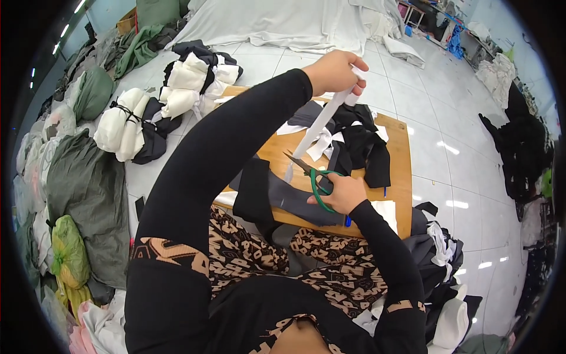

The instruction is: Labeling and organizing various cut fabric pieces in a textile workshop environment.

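My left hand is raised over the far side of the table, its fingers closed on the upper end of a white fabric strip. From there the strip slants down toward the tabletop. My right hand grips green-handled scissors by the loops. Their blades are parted and point up and left, close to the strip's lower part. Whether the blades touch it I cannot tell. Below the scissors a dark grey fabric piece lies along the near edge, next to a black piece.
The low wooden table also carries black cut pieces and white scraps. Tied white and black bundles lie on the tiled floor to the left, by large grey sacks. More fabric piles stand at the right.
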Demonstrator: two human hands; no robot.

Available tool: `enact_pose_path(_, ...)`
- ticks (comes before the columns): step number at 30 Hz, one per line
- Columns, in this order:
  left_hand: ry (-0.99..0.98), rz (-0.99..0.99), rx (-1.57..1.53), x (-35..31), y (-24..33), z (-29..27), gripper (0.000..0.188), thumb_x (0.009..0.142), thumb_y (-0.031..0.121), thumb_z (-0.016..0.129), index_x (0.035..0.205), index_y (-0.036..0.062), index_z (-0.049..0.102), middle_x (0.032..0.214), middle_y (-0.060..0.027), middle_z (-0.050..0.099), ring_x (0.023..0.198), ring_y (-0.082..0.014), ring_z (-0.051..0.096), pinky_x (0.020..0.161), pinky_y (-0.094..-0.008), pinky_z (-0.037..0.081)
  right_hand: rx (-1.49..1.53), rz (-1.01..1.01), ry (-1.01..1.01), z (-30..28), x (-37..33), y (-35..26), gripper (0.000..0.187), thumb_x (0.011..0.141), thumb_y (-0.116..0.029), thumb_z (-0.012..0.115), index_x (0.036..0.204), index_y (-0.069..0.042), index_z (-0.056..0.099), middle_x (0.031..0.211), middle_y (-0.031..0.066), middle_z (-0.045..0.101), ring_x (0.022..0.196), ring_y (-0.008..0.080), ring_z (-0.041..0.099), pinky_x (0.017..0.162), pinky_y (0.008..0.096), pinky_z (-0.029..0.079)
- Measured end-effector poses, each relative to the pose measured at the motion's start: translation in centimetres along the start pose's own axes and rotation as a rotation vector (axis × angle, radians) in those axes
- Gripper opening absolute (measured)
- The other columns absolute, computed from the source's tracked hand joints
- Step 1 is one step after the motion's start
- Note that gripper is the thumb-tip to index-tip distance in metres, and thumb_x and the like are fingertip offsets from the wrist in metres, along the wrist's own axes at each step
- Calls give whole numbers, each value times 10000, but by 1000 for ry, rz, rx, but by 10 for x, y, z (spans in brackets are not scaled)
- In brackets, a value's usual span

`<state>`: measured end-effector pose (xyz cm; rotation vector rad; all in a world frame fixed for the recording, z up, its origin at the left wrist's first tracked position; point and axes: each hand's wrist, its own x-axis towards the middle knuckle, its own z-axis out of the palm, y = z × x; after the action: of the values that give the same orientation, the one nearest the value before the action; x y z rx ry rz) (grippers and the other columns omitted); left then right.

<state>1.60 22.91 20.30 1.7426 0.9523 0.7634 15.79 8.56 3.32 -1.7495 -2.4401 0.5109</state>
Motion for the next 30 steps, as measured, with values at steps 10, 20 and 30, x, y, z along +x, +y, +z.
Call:
enact_pose_path(10,-19,-62,123,-49,-14,-29,414,848,85,523,1255,20,565,704,25,538,567,-42,432,504,-205,355,21,458,574,0,-25,176,457,743,-453,733,814,-4,696,722,190,663,703,359,658,650,427,513)
enact_pose_path(20,51,-193,71,-164,-36,2,345,936,90,551,1268,29,480,792,33,615,650,-13,432,593,-193,360,39,687,506,40,-31,255,400,738,-332,777,965,-12,702,882,201,674,860,378,646,772,424,505)
enact_pose_path(30,110,-106,-199,-238,-89,104,122,918,80,596,1019,11,601,893,-65,639,799,-142,640,716,-282,509,2242,160,-29,48,-99,-71,478,1038,-346,376,1350,3,471,1273,121,574,1187,233,533,1039,391,390)
